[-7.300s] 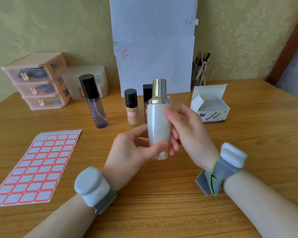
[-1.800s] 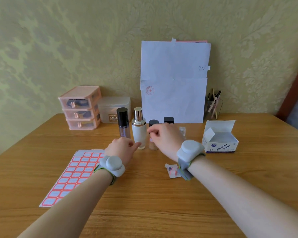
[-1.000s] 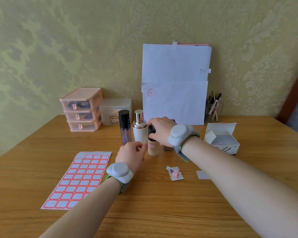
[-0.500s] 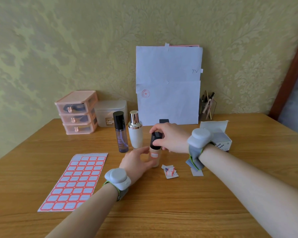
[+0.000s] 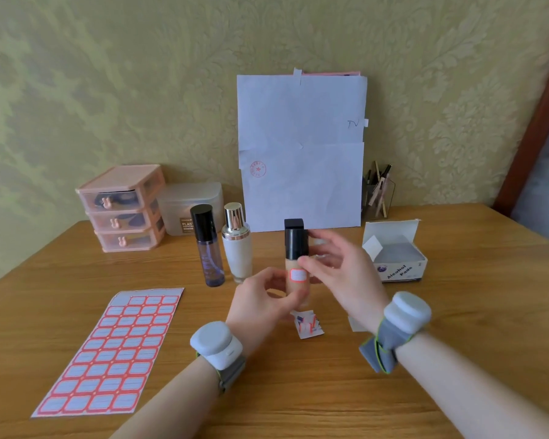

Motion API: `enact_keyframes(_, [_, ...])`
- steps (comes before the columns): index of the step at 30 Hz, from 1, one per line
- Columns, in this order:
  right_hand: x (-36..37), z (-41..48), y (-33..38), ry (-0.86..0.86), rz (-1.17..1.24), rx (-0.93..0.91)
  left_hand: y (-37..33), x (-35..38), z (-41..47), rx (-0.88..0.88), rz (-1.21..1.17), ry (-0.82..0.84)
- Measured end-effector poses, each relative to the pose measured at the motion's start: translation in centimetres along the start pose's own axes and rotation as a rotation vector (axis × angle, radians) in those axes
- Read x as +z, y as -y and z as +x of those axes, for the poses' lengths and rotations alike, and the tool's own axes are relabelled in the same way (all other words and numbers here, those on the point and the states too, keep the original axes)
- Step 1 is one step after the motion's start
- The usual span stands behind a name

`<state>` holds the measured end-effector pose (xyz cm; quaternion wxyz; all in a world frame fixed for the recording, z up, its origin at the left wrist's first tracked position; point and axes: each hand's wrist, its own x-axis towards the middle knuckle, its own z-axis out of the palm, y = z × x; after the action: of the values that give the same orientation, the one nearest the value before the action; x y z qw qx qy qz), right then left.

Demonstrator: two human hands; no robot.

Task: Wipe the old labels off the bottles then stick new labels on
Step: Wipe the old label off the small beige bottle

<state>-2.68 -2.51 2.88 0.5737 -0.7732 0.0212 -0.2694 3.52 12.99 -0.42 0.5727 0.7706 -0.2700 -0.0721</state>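
Note:
A beige foundation bottle [image 5: 293, 264] with a black cap and a small red-edged label is held upright above the table. My left hand [image 5: 260, 299] grips its lower part. My right hand [image 5: 339, 274] touches its right side, a fingertip at the label, fingers spread. A purple bottle [image 5: 208, 248] with a black cap and a white bottle [image 5: 236, 245] with a gold cap stand behind to the left. Another dark-capped bottle [image 5: 293, 223] peeks out behind the held one. A sheet of red-bordered labels [image 5: 114, 346] lies flat at the left.
An open box of alcohol pads [image 5: 395, 251] stands at the right. Torn wrapper scraps [image 5: 308, 324] lie under the hands. Pink mini drawers [image 5: 124, 207] and a frosted container [image 5: 191, 205] sit at the back left, with white papers [image 5: 301, 153] and a pen holder [image 5: 377, 194] against the wall.
My right hand lifted the beige bottle out of the row and brought it nearer. My left hand has taken hold of its lower part, and my right hand slid from the cap to its side.

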Motion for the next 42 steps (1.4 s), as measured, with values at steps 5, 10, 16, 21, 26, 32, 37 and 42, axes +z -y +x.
enact_keyframes(5, [0.2,-0.9,-1.3,-0.103,-0.046,-0.080,0.3,-0.2,-0.1,-0.011,-0.036,0.029])
enact_keyframes(10, [0.2,-1.2,-1.6,-0.154,0.023,-0.118,0.1,-0.5,-0.6,0.016,-0.112,0.103])
enact_keyframes(16, [0.5,-2.4,-2.6,-0.128,-0.085,-0.162,-0.4,-0.7,-1.4,0.052,-0.156,0.113])
enact_keyframes(21, [0.3,-2.5,-2.8,-0.149,-0.010,-0.171,-0.9,-0.3,-1.9,0.062,-0.225,0.108])
enact_keyframes(26, [0.4,-2.8,-2.2,-0.144,-0.026,-0.203,-1.3,-0.3,-2.1,0.068,-0.226,0.096])
enact_keyframes(32, [0.4,-3.2,-1.6,-0.135,-0.090,-0.228,-1.7,-0.2,-2.7,0.172,-0.127,-0.007])
enact_keyframes(37, [0.7,-3.5,-1.1,-0.154,-0.192,-0.269,-1.7,-0.1,-2.9,0.277,0.041,-0.106])
enact_keyframes(42, [1.0,-3.7,-1.0,-0.168,-0.222,-0.286,-1.3,0.1,-2.9,0.352,0.169,-0.163])
